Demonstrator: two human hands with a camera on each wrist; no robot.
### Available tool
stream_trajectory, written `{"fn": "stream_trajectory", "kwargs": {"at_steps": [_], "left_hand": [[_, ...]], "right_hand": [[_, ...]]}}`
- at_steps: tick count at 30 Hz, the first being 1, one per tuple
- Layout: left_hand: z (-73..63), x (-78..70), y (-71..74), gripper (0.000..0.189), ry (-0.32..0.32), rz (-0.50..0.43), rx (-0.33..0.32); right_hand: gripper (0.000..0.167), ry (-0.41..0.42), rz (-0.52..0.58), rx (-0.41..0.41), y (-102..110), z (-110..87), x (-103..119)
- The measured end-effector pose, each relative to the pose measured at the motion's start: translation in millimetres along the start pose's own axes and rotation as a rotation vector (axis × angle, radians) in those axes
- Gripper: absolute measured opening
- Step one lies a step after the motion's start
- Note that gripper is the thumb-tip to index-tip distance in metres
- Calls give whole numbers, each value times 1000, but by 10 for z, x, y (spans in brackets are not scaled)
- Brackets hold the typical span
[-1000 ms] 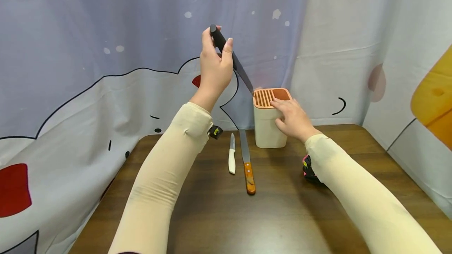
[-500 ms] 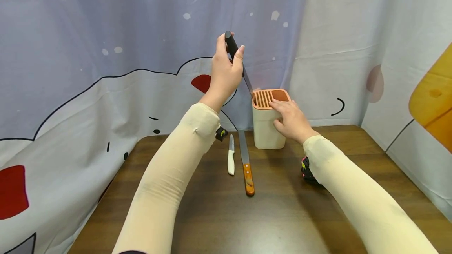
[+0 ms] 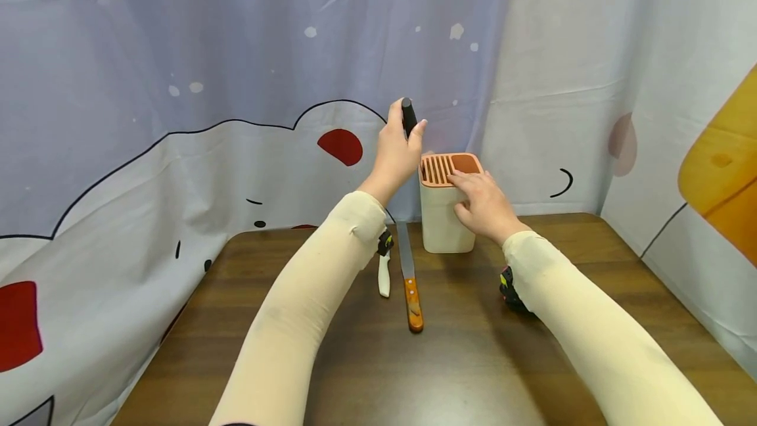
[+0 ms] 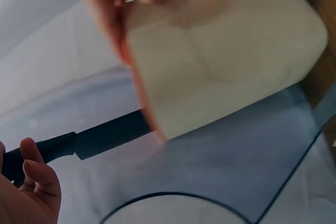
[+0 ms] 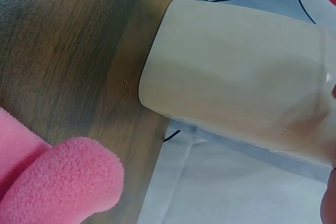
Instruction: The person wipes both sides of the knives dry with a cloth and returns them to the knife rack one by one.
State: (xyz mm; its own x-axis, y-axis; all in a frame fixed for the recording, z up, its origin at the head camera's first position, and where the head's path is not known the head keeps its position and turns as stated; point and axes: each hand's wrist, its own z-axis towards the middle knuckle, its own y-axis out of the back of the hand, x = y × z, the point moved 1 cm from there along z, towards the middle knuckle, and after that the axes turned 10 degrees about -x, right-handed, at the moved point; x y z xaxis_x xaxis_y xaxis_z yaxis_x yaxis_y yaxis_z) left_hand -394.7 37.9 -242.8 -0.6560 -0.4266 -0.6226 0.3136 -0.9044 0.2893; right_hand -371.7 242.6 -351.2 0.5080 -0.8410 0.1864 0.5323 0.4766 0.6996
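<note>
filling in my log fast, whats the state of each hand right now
Left hand: holding the black knife, its blade partly inside the cream holder.
Right hand: open, resting on the cream holder's top.

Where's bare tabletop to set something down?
Tabletop is bare between the left sleeve and right sleeve, nearer than the orange-handled knife, and left of the left sleeve. Crowded: around the knife holder, with left hand, right hand and white knife.

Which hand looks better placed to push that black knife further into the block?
The left hand, probably: it grips the black knife by the handle, with the blade partly in the knife block. The right hand touches the block, away from the knife.
</note>
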Motion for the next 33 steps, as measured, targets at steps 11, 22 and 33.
{"fn": "stream_trajectory", "kwargs": {"at_steps": [11, 22, 33], "left_hand": [[-170, 248, -197, 62, 133, 133, 127], [-155, 272, -220, 66, 260, 73, 147], [-158, 361, -191, 63, 372, 47, 161]], "right_hand": [[60, 12, 4, -12, -70, 9, 30], [59, 23, -10, -3, -47, 35, 42], [61, 44, -8, 19, -134, 60, 32]]}}
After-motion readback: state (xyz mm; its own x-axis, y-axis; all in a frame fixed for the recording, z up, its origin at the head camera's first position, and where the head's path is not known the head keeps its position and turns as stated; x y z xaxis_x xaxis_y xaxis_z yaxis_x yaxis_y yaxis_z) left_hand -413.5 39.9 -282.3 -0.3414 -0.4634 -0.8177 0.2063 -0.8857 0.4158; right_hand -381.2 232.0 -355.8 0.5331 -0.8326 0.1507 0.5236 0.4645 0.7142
